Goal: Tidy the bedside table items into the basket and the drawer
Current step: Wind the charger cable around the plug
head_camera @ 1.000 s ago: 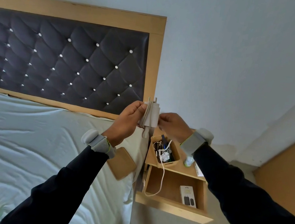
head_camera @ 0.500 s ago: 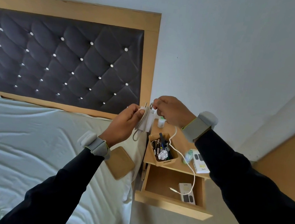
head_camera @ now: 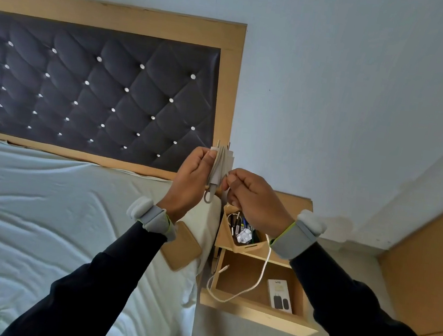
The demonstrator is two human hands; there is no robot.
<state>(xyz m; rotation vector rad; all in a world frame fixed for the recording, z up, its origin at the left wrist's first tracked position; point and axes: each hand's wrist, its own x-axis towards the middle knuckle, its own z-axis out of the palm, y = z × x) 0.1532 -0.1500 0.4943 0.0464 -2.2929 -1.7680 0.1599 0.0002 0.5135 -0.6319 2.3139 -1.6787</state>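
White cable [head_camera: 252, 284] tail shorter now: my left hand [head_camera: 188, 181] grips charger [head_camera: 219, 167], right hand [head_camera: 252, 199] pinches cable, winding nearly done.

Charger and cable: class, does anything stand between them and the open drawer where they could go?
Nothing visible blocks the way. The left hand holds the charger, the right hand holds its cable, whose loose end already hangs over the open drawer. Only a small box lies inside.
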